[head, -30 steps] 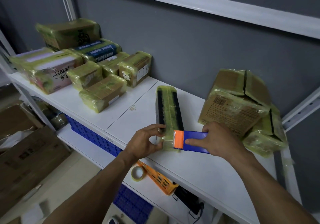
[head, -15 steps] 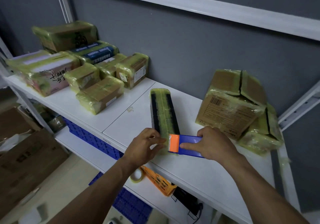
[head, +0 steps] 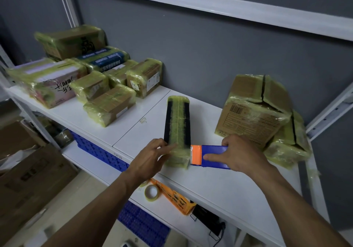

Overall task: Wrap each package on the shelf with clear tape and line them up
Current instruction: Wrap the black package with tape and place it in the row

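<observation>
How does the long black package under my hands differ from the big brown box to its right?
The long black package is narrow; the big brown box is bulky cardboard with a barcode. The package lies flat on the shelf; the box sits tilted against another wrapped package. The left hand and the tape dispenser are at the package's near end, not at the box. Both carry yellowish clear tape.

place: stockroom | evidence: metal shelving (head: 219, 181); taped packages (head: 108, 104); cardboard boxes (head: 28, 172)

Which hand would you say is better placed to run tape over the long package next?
Probably the right hand: it grips the tape dispenser at the long package, which the left hand steadies.
</observation>
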The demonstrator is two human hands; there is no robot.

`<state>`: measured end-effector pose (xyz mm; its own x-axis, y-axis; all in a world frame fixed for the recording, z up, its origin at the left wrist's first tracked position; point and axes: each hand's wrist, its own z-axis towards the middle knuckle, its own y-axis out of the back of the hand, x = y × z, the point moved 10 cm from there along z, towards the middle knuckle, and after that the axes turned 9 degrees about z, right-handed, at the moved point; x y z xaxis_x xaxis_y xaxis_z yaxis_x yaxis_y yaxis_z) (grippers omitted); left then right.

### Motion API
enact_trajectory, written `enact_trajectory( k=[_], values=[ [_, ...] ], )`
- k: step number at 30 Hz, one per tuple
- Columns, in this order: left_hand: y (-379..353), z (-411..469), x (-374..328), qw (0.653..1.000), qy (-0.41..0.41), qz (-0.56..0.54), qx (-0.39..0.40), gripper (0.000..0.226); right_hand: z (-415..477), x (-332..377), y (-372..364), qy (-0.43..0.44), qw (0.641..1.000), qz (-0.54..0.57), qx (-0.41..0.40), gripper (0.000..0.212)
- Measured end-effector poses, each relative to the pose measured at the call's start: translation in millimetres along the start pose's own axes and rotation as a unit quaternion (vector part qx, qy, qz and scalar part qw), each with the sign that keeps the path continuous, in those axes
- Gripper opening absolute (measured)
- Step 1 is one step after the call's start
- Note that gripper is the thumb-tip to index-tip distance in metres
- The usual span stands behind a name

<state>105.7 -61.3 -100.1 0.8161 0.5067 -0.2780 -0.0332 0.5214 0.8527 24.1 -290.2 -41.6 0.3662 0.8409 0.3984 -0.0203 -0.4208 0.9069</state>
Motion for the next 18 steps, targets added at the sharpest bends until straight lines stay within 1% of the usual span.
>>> enact_trajectory(
  k=[1, 3, 6, 13, 15, 18],
  values=[
    [-3, -1, -1, 1.000, -0.003, 0.014, 0.010, 0.048, 0, 0, -2, -0.001, 1.000, -0.002, 0.001, 0.061],
    [-3, -4, 0, 0.999, 0.000, 0.033, 0.014, 0.051, 1, 1, -6, -0.005, 1.000, -0.004, 0.004, 0.060],
    [0, -7, -2, 0.999, 0.016, 0.045, -0.003, 0.047, 4, 1, -12, -0.005, 1.000, -0.003, -0.001, 0.060],
    [6, -1, -11, 0.991, 0.015, 0.132, -0.020, 0.037, 12, 1, -26, -0.005, 1.000, 0.010, 0.023, 0.058],
    [9, 0, -13, 0.991, 0.005, 0.133, -0.028, 0.035, 14, 1, -28, -0.006, 1.000, 0.013, 0.023, 0.057],
    [5, 6, -23, 0.990, -0.046, 0.130, -0.027, 0.037, 15, 2, -28, -0.003, 1.000, 0.015, 0.026, 0.058]
  ],
)
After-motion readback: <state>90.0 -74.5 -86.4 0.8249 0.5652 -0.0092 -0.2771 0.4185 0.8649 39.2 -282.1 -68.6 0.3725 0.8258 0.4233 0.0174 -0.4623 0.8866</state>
